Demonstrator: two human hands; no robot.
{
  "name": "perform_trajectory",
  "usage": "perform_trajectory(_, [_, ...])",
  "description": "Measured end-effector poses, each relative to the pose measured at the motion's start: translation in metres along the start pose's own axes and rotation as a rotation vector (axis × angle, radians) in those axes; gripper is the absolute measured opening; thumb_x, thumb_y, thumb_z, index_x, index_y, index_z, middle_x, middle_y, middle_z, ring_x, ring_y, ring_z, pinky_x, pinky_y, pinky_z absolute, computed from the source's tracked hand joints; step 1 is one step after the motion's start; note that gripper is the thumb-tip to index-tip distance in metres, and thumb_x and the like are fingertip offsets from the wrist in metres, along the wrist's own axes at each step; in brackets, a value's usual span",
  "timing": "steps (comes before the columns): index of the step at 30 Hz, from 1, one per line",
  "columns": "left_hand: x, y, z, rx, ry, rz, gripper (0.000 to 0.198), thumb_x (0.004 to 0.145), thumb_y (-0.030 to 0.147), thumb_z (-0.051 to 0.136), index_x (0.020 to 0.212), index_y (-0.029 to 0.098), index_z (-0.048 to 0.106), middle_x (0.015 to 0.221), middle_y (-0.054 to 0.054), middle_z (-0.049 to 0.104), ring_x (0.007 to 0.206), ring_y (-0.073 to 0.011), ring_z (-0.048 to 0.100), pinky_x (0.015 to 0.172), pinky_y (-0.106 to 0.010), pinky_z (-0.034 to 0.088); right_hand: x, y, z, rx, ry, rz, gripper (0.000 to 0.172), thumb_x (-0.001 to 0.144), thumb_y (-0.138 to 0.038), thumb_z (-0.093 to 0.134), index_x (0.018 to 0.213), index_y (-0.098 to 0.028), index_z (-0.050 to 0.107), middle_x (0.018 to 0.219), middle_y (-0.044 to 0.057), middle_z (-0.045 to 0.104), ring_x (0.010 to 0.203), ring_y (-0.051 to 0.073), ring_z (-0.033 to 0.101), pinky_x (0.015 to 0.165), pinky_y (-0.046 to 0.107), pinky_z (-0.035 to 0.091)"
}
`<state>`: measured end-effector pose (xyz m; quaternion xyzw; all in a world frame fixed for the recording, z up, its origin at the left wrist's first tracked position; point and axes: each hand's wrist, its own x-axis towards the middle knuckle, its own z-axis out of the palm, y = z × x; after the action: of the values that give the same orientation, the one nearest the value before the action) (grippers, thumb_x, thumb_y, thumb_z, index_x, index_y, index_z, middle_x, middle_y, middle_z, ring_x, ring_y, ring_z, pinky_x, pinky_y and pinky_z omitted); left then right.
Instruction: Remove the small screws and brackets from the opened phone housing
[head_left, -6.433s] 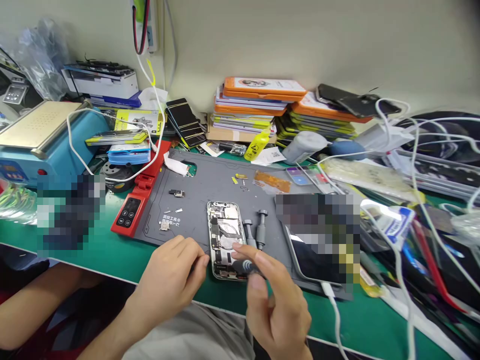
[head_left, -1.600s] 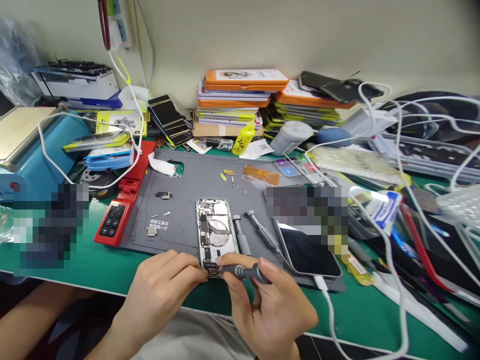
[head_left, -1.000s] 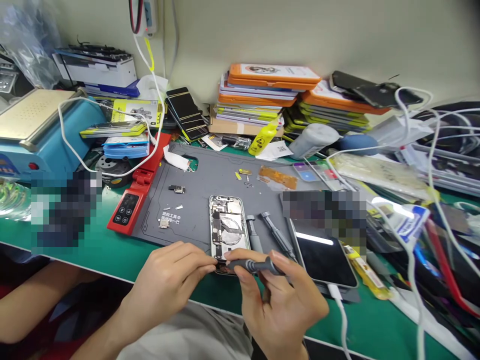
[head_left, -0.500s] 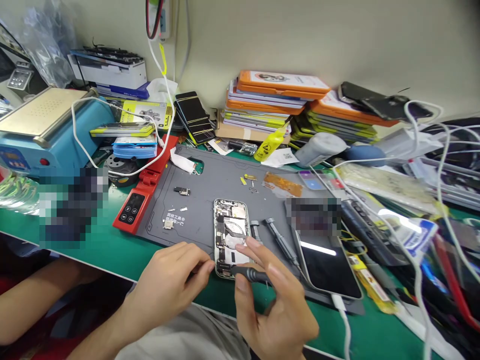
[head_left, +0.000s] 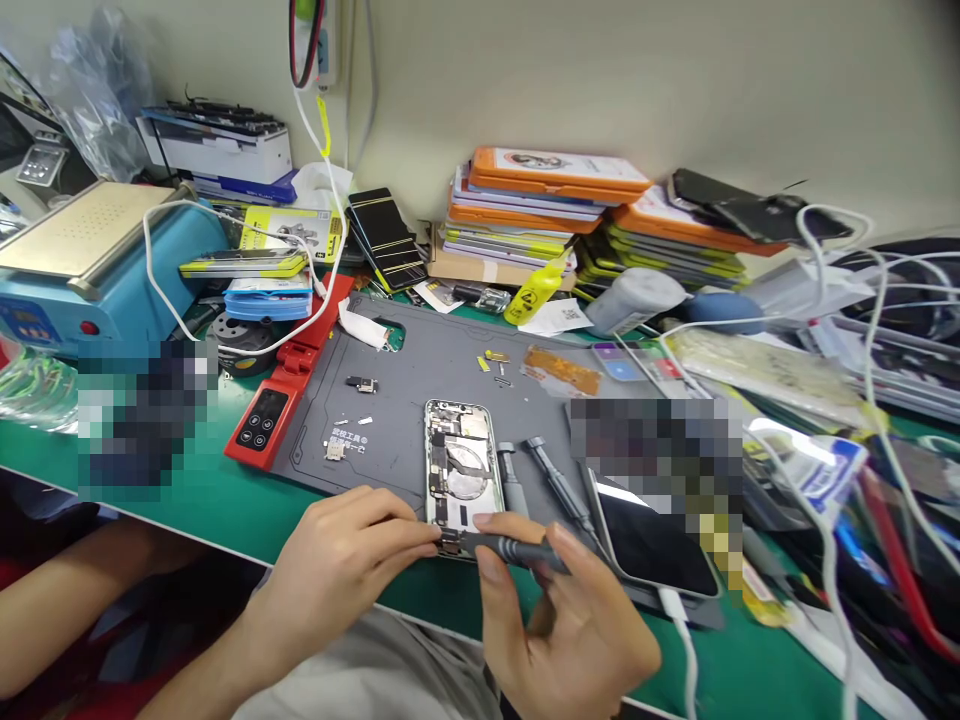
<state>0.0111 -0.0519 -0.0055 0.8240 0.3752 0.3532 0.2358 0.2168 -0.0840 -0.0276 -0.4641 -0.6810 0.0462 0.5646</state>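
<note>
An opened phone [head_left: 459,462] with its insides showing lies on a grey work mat [head_left: 420,370]. My right hand [head_left: 570,620] pinches a dark screwdriver [head_left: 517,549], its tip at the phone's near end. My left hand [head_left: 345,570] rests beside that end, fingers curled and fingertips touching the phone's lower left corner. Two more screwdrivers [head_left: 555,480] lie on the mat just right of the phone.
A dark-screened phone [head_left: 652,545] on a white cable lies right of the mat. A red device [head_left: 274,400] edges the mat's left side, a blue machine [head_left: 90,260] stands far left. Stacked orange and green packages [head_left: 555,210], a yellow bottle [head_left: 534,292] and tangled white cables crowd the back and right.
My right hand's fingers have closed back round the screwdriver, which now lies flatter with its tip at the phone's near end. The left hand stays at the phone's corner.
</note>
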Motion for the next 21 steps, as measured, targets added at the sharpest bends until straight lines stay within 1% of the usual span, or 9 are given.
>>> perform_trajectory(7, [0.0, -0.001, 0.0, 0.018, -0.022, 0.017, 0.019, 0.118, 0.027, 0.063, 0.111, 0.021, 0.08, 0.099, -0.001, 0.083, 0.08, -0.0167, 0.071, 0.073, -0.029, 0.053, 0.008, -0.002, 0.0, 0.129, 0.03, -0.028, 0.063, 0.095, 0.005, 0.073, 0.15, -0.023, 0.059, 0.105, 0.008, 0.082, 0.088, 0.024, 0.086, 0.069, 0.035, 0.074])
perform_trajectory(9, [0.0, -0.001, 0.0, -0.015, -0.013, -0.001, 0.019, 0.118, 0.026, 0.062, 0.108, 0.021, 0.077, 0.098, -0.001, 0.083, 0.082, -0.0168, 0.072, 0.076, -0.029, 0.054, 0.012, -0.006, 0.001, 0.129, 0.123, -0.005, 0.06, 0.099, 0.0, 0.07, 0.152, -0.027, 0.058, 0.106, 0.005, 0.08, 0.082, 0.022, 0.084, 0.067, 0.036, 0.074])
perform_trajectory(12, [0.0, 0.0, -0.002, -0.085, 0.001, -0.063, 0.018, 0.119, 0.023, 0.059, 0.108, 0.021, 0.073, 0.096, -0.001, 0.079, 0.085, -0.0163, 0.073, 0.077, -0.028, 0.054, 0.021, -0.019, -0.004, 0.222, 0.387, 0.177, 0.045, 0.108, -0.011, 0.061, 0.146, -0.036, 0.062, 0.097, -0.003, 0.073, 0.069, 0.017, 0.072, 0.066, 0.039, 0.072])
perform_trajectory(13, [-0.001, 0.001, -0.002, -0.093, 0.004, -0.085, 0.017, 0.119, 0.022, 0.058, 0.109, 0.021, 0.071, 0.094, 0.0, 0.078, 0.084, -0.016, 0.072, 0.076, -0.028, 0.054, 0.023, -0.024, -0.008, 0.273, 0.426, 0.26, 0.039, 0.107, -0.013, 0.062, 0.137, -0.037, 0.066, 0.086, -0.006, 0.068, 0.066, 0.016, 0.067, 0.064, 0.036, 0.07])
perform_trajectory(14, [-0.001, 0.001, -0.003, -0.093, 0.005, -0.102, 0.018, 0.119, 0.021, 0.056, 0.109, 0.022, 0.07, 0.092, 0.0, 0.076, 0.082, -0.0156, 0.071, 0.074, -0.028, 0.053, 0.025, -0.028, -0.013, 0.315, 0.415, 0.337, 0.034, 0.106, -0.014, 0.062, 0.133, -0.035, 0.067, 0.078, -0.007, 0.062, 0.061, 0.016, 0.062, 0.055, 0.031, 0.063])
perform_trajectory(15, [-0.001, 0.001, -0.003, -0.09, 0.005, -0.11, 0.019, 0.12, 0.02, 0.054, 0.108, 0.022, 0.069, 0.091, 0.001, 0.075, 0.08, -0.0153, 0.07, 0.073, -0.027, 0.052, 0.026, -0.031, -0.018, 0.304, 0.384, 0.429, 0.028, 0.107, -0.018, 0.062, 0.131, -0.034, 0.068, 0.076, -0.007, 0.059, 0.057, 0.015, 0.058, 0.047, 0.026, 0.054])
perform_trajectory(16, [-0.002, 0.0, -0.004, -0.085, 0.007, -0.115, 0.021, 0.12, 0.019, 0.052, 0.107, 0.022, 0.068, 0.09, 0.001, 0.074, 0.079, -0.015, 0.069, 0.072, -0.027, 0.051, 0.027, -0.032, -0.022, 0.228, 0.292, 0.506, 0.024, 0.108, -0.025, 0.064, 0.131, -0.032, 0.069, 0.076, -0.007, 0.06, 0.056, 0.014, 0.058, 0.046, 0.024, 0.049])
perform_trajectory(18, [-0.003, 0.0, -0.003, -0.071, 0.017, -0.117, 0.024, 0.121, 0.019, 0.049, 0.105, 0.022, 0.067, 0.088, 0.002, 0.074, 0.076, -0.0142, 0.069, 0.071, -0.027, 0.051, 0.027, -0.031, -0.027, 0.012, 0.011, 0.568, 0.023, 0.109, -0.039, 0.07, 0.13, -0.03, 0.071, 0.078, -0.005, 0.066, 0.056, 0.014, 0.062, 0.049, 0.024, 0.05])
perform_trajectory(21, [-0.004, -0.001, -0.001, -0.05, 0.057, -0.116, 0.02, 0.12, 0.022, 0.056, 0.105, 0.023, 0.069, 0.087, 0.003, 0.075, 0.074, -0.0132, 0.07, 0.07, -0.026, 0.052, 0.029, -0.02, -0.024, -0.193, -0.41, 0.405, 0.018, 0.114, -0.043, 0.062, 0.122, -0.03, 0.072, 0.081, -0.005, 0.077, 0.06, 0.016, 0.074, 0.056, 0.024, 0.055])
